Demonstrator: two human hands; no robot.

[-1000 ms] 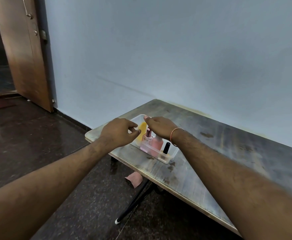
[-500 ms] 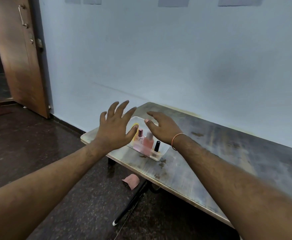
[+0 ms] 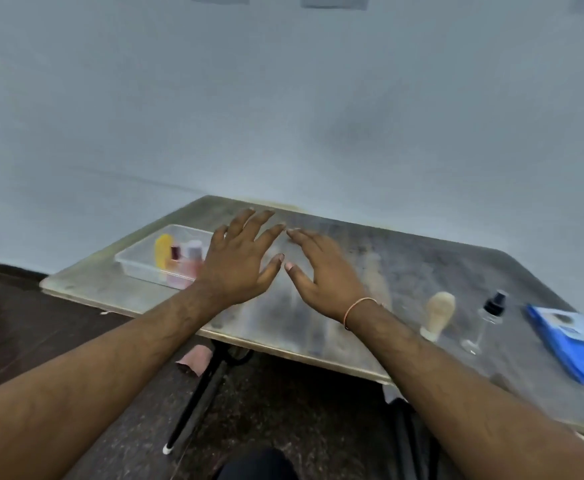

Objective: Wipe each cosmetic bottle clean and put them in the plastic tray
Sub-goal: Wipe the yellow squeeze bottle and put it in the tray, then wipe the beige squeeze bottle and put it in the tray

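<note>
both hands empty, palms down, fingers spread wide over the table (image 3: 318, 327); left hand (image 3: 238, 268) just right of the plastic tray (image 3: 134, 263), right hand (image 3: 325, 275) beside it, thumbs nearly touching; tray sits far left, holding a yellow bottle (image 3: 163, 251), a small dark-capped bottle (image 3: 175, 253) and a pink bottle (image 3: 193, 259), all upright; still out on the right: a beige bottle (image 3: 439, 315) and a clear spray bottle (image 3: 488, 317), well apart from the tray, with a blue packet (image 3: 574, 344) further right; spray bottle looks light, hard, slick, tall and tippy; best taken round the body below the black nozzle; beige one stouter, grip mid-body; frame blurred, no cloth seen.
</note>
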